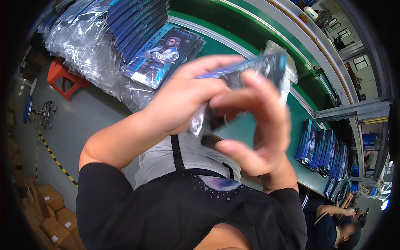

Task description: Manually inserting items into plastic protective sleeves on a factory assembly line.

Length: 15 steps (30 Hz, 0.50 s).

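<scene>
A flat blue box in a clear plastic bag (pixel 273 66) is held up in front of me, smeared by motion. My left hand (pixel 196 89) is closed around its near left side, fingers over the top edge. Loose clear film hangs below that grip. Beside the box is my right hand (pixel 264 121), blurred, its fingers curved and the thumb well apart, with nothing seen between them. Its index finger overlaps the bagged box; whether it touches cannot be made out. A bagged box with a printed figure (pixel 160 54) lies at the left, on the table.
Stacked blue boxes (pixel 135 21) and a heap of clear bags (pixel 79 46) fill the far left. More boxes (pixel 321 148) stand in rows on the green table (pixel 239 127) at right. A co-worker (pixel 329 223) sits at lower right. Left are a red stool (pixel 64 79) and cartons (pixel 56 212).
</scene>
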Motion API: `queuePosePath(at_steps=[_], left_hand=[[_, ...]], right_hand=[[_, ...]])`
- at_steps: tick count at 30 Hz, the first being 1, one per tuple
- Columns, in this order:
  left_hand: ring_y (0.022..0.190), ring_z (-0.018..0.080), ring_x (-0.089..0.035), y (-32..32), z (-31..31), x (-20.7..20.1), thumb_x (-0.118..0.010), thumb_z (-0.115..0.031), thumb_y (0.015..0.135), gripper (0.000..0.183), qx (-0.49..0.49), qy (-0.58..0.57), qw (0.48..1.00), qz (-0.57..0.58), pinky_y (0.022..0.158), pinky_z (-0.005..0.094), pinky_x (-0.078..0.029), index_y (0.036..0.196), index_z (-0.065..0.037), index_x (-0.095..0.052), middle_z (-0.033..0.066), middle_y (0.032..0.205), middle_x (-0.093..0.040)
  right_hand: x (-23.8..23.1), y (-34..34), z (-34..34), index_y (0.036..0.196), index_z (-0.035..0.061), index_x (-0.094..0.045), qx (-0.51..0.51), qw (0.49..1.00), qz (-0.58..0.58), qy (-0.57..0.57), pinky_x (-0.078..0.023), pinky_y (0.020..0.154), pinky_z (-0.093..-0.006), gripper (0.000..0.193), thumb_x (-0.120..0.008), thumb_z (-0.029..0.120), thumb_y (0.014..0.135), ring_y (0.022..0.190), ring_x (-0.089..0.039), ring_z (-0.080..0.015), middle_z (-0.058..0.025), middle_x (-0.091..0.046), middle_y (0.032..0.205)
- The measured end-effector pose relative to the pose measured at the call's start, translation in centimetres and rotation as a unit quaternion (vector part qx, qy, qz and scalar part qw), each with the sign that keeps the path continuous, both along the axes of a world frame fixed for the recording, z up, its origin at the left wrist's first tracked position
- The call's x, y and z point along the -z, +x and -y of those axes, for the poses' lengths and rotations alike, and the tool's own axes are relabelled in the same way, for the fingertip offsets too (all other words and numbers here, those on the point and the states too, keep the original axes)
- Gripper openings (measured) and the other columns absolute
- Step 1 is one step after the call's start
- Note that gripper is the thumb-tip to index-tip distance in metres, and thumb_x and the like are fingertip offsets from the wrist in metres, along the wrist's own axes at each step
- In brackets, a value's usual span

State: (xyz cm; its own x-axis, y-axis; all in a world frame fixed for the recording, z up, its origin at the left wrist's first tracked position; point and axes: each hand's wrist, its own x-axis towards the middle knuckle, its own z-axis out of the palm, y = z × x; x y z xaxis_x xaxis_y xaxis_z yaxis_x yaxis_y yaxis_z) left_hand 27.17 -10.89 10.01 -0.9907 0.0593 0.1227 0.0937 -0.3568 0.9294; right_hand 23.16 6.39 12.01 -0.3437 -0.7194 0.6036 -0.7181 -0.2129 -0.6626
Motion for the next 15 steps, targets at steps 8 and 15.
queuePosePath(at_steps=[8,15], left_hand=[[0.123,0.0331,-0.048,3.0,7.5,2.6,-0.064,-0.003,0.075,0.049,-0.295,-0.658,0.668,-0.185,0.106,0.0464,-0.032,0.123,-0.007,-0.059,0.0113,0.128,-0.056],[0.12,0.0285,-0.05,2.7,7.5,3.3,-0.066,-0.013,0.079,0.038,-0.279,-0.684,0.65,-0.18,0.104,0.045,-0.032,0.116,-0.01,-0.063,0.0088,0.126,-0.056]], right_hand=[[0.0,-11.0,6.3,0.1,0.0026,-0.067,0.232,0.966,-0.039,-0.11,-0.048,0.068,-0.0248,0.018,-0.062,0.015,0.089,0.075,-0.059,-0.0118,-0.0054,-0.062,0.085],[3.6,-18.1,15.1,0.111,0.005,-0.067,0.139,0.96,-0.013,0.244,-0.047,0.073,-0.0281,0.031,-0.058,0.025,0.089,0.078,-0.057,-0.0134,-0.0049,-0.067,0.088]])
